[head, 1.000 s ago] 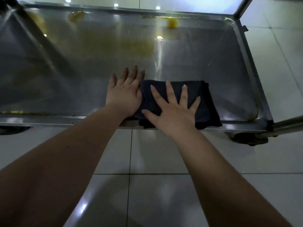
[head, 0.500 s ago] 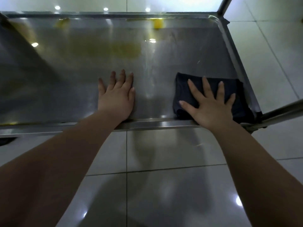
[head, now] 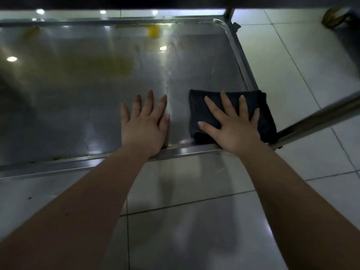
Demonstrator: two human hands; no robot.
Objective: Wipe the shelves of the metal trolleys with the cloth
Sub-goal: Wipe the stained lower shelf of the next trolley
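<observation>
A right hand (head: 232,126) presses spread, straight fingers onto a folded dark cloth (head: 229,114) in the near right corner of a metal trolley shelf (head: 81,106). The left hand (head: 145,123) rests flat beside it, fingers straight, apart from the cloth.

A cloth (head: 198,112) lies in the near right corner of a metal trolley shelf (head: 78,104), with the right hand (head: 233,127) flat on top of it. The left hand (head: 144,127) lies flat on the shelf just left of the cloth, apart from it.
</observation>
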